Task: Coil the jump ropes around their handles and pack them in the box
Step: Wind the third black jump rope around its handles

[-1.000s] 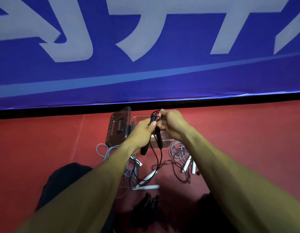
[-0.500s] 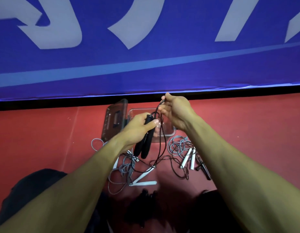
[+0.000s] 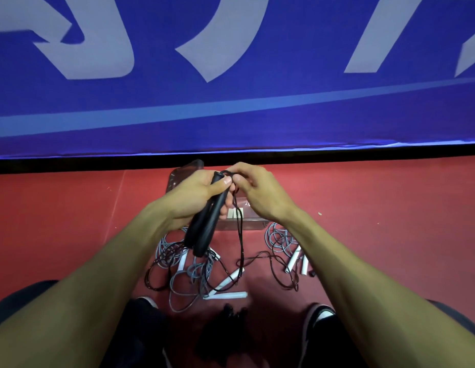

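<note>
My left hand (image 3: 193, 195) grips the two black handles (image 3: 207, 221) of a jump rope held side by side, tips pointing down. My right hand (image 3: 255, 189) pinches the thin black rope (image 3: 240, 235) at the handles' top end. The rest of that rope hangs down and lies in loose loops on the red floor. Behind my hands sits the clear plastic box (image 3: 244, 224), mostly hidden, with its lid (image 3: 177, 176) at its left.
Grey ropes with white handles (image 3: 225, 293) lie tangled on the floor below my hands; another grey coil with white handles (image 3: 292, 256) lies to the right. A blue banner (image 3: 231, 75) stands close behind the box. My shoes (image 3: 321, 312) and dark trousers fill the bottom.
My right hand came back down from a raised pull to the handle tops, bringing the black rope with it. The left hand kept its grip on the handles.
</note>
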The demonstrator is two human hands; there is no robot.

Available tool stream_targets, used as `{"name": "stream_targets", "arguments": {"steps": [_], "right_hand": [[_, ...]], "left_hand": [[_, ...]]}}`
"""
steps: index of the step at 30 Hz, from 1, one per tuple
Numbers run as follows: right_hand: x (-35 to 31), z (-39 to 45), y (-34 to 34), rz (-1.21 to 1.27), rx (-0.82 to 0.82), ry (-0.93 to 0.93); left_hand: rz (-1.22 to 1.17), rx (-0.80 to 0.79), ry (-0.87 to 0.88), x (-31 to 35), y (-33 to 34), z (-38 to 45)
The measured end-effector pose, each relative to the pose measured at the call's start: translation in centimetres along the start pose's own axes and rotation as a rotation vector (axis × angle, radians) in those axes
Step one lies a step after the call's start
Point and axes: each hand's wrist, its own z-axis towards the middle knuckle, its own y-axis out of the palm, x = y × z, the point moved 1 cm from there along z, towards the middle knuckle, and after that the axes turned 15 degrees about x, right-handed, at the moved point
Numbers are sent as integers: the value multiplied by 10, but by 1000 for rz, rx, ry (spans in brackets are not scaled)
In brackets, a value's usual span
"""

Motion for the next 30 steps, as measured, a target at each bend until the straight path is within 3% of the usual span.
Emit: {"name": "stream_targets", "arguments": {"steps": [11, 18, 22, 30], "right_hand": [[-11, 5, -1, -13, 102, -15], [-9, 1, -10, -105, 171, -24], [-7, 3, -12, -99, 204, -23], [-8, 12, -12, -53, 228, -8]], "left_hand": [[7, -21, -32, 5, -13, -7], [-140, 21, -104, 8, 1, -10], [-168, 33, -66, 4, 0, -8], [23, 46, 120, 11, 5, -2]]}}
